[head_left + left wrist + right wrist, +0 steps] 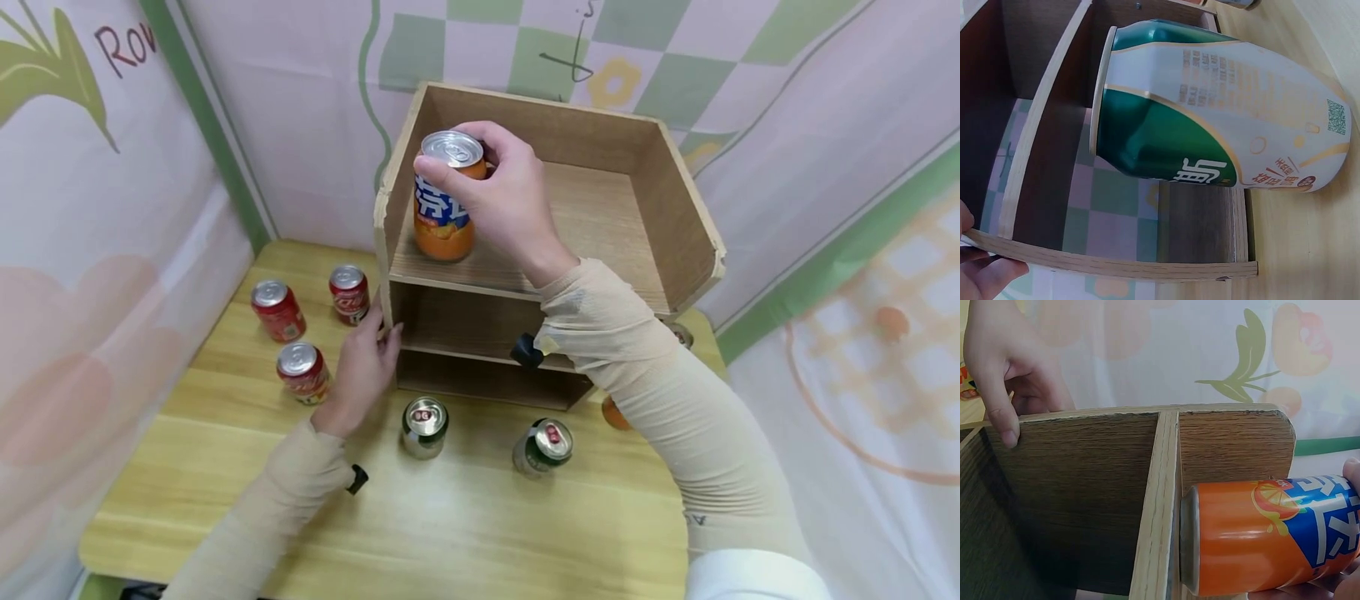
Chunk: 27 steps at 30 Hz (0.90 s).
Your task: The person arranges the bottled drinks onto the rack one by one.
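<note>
My right hand holds an orange soda can with a blue label, thumb and fingers around its upper part. The can is upright at the front left of the top tier of a wooden shelf unit. In the right wrist view its metal base is right at the tier's board. My left hand pinches the unit's left side panel lower down, thumb on the inner side and fingers outside. The two lower tiers show nothing inside where they are visible.
Left of the unit stand three red cans on the wooden table. Two green-and-white cans stand in front of it. Another orange can is partly hidden by my right sleeve. Printed curtains enclose the table.
</note>
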### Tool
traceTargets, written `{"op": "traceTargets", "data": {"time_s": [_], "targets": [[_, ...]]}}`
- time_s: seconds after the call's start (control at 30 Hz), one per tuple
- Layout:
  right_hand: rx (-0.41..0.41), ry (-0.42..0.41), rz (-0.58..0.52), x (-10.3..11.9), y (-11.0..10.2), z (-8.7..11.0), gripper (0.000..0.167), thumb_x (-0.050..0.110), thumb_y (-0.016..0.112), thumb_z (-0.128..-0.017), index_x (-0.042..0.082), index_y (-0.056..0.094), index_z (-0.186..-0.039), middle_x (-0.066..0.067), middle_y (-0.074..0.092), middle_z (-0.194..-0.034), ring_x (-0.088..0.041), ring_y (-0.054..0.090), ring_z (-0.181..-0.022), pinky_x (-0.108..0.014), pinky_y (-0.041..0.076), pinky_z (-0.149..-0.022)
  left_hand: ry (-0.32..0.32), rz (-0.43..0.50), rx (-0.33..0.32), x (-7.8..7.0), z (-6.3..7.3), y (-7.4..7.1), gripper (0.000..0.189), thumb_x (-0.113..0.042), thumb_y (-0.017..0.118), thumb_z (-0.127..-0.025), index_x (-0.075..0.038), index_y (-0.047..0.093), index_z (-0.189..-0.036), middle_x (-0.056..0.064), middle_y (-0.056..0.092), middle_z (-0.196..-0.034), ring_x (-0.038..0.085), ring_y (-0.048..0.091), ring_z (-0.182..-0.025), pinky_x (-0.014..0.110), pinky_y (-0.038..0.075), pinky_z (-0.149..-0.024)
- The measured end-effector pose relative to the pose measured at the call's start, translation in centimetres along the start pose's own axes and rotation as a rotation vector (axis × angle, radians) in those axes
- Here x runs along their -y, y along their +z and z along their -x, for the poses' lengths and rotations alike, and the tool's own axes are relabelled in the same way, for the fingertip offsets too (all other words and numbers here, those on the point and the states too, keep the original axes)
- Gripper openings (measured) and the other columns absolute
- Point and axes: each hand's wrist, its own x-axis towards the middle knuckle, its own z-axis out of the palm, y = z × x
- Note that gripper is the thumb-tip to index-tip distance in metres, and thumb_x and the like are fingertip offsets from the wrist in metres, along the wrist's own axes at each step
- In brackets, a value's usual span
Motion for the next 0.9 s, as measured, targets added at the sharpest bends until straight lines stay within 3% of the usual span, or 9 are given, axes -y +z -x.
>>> {"op": "traceTargets", "data": {"time_s": [0.37, 0.6, 0.9], "targets": [[-0.001, -0.003, 0.02, -0.01, 0.54, -0.23, 0.047, 0.031, 0.086, -0.084, 0.01, 0.066, -0.121, -0.001, 0.069, -0.114, -0.014, 0.067, -0.101, -0.026, 0.057, -0.09, 0.005, -0.007, -0.007, 0.2, 0.0, -0.07, 0.059, 0.002, 0.061, -0.098, 0.001, 0.04, -0.153, 0.034, 0.066, -0.117, 0.042, 0.072, -0.094, 0.041, 0.064, -0.073], [-0.009, -0.021, 0.018, 0.2, 0.53, -0.5, 0.048, 0.031, 0.086, -0.084, 0.009, 0.066, -0.121, -0.002, 0.068, -0.114, -0.014, 0.066, -0.101, -0.026, 0.057, -0.09, 0.013, -0.019, -0.013, 0.36, -0.37, 0.07, 0.059, 0.0, 0.061, -0.099, 0.002, 0.039, -0.153, 0.034, 0.064, -0.122, 0.043, 0.071, -0.101, 0.04, 0.064, -0.075], [-0.01, -0.009, 0.029, 0.13, 0.54, -0.45, 0.049, 0.032, 0.086, -0.084, 0.009, 0.065, -0.122, -0.002, 0.068, -0.115, -0.014, 0.066, -0.102, -0.025, 0.057, -0.09, 0.021, -0.017, -0.008, 0.39, -0.27, 0.09, 0.059, 0.001, 0.061, -0.098, 0.0, 0.04, -0.154, 0.032, 0.065, -0.121, 0.041, 0.072, -0.096, 0.039, 0.065, -0.072]]}}
